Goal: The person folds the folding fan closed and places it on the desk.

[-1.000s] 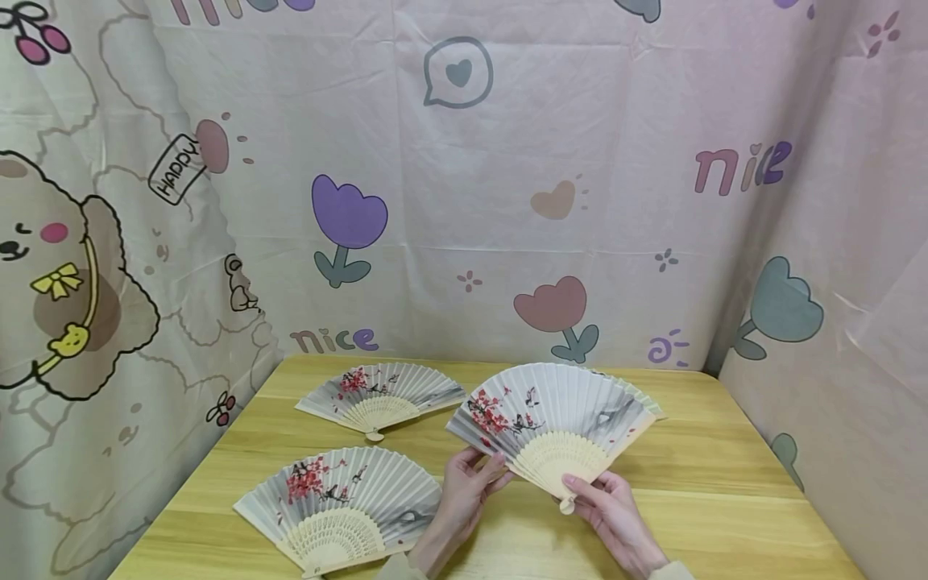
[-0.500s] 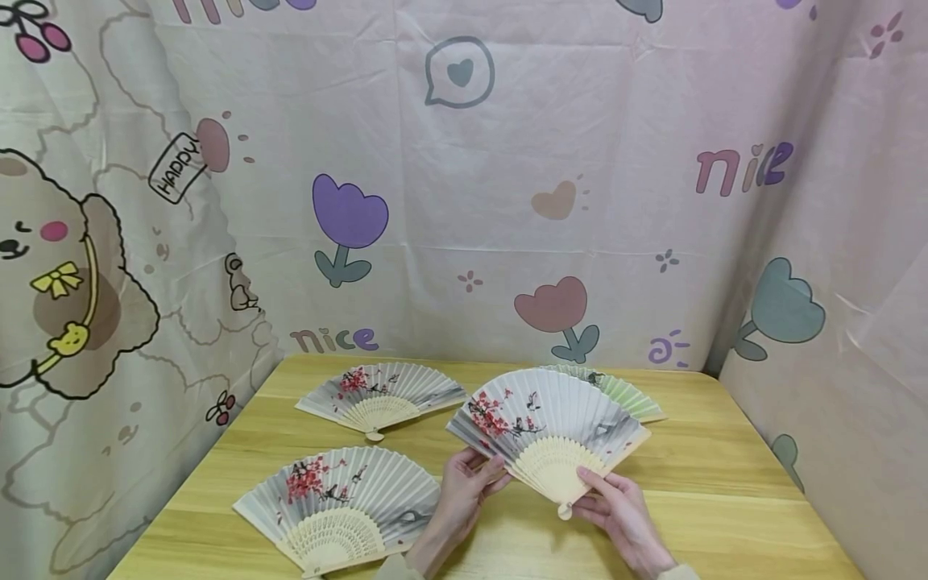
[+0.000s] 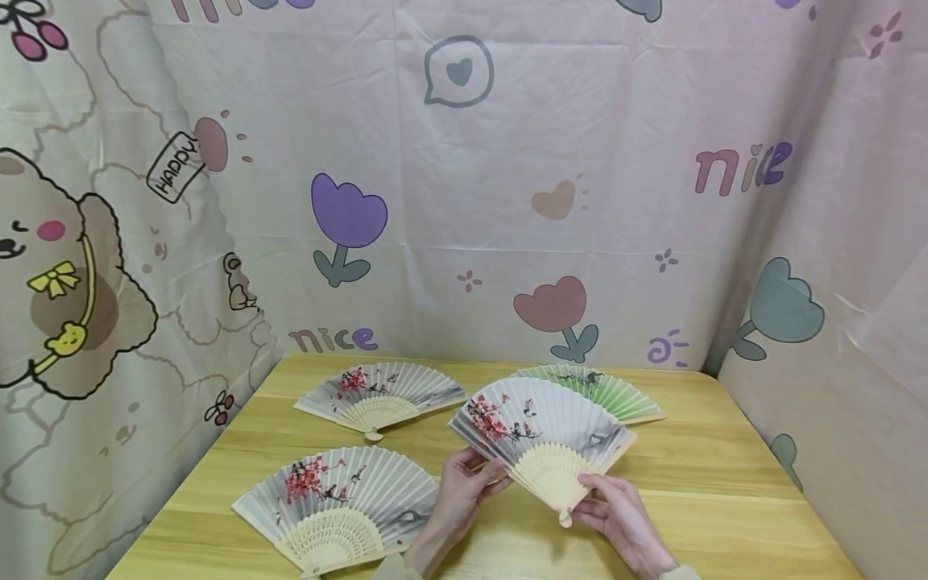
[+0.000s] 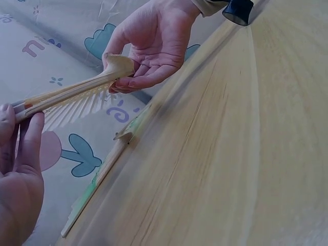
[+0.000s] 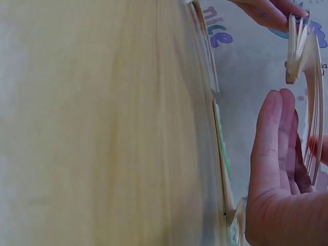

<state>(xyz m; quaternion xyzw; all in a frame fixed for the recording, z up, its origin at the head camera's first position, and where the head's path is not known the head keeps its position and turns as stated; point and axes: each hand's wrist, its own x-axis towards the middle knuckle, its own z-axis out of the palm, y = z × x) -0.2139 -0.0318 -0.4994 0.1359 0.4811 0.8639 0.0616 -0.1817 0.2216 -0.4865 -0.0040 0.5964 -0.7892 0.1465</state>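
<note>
A partly spread folding fan (image 3: 547, 419), white and grey with red blossoms and pale ribs, is held up over the table in the head view. My left hand (image 3: 467, 487) pinches its left outer rib. With thumb on the front and fingers behind, my right hand (image 3: 616, 515) grips the right side of the ribs near the pivot. The left wrist view shows the fan's ribs (image 4: 72, 95) nearly edge-on between both hands. In the right wrist view, my right fingers (image 5: 274, 133) lie long beside the ribs (image 5: 313, 97).
Two similar blossom fans lie spread on the wooden table (image 3: 696, 499): one at the back left (image 3: 384, 395), one at the front left (image 3: 341, 503) beside my left forearm. A green fan (image 3: 616, 395) lies behind the held fan. Printed cloth (image 3: 464, 177) hangs behind the table.
The held fan has narrowed, its right edge swinging left and down and uncovering more of the green fan. My right hand has shifted slightly; my left hand stays almost still.
</note>
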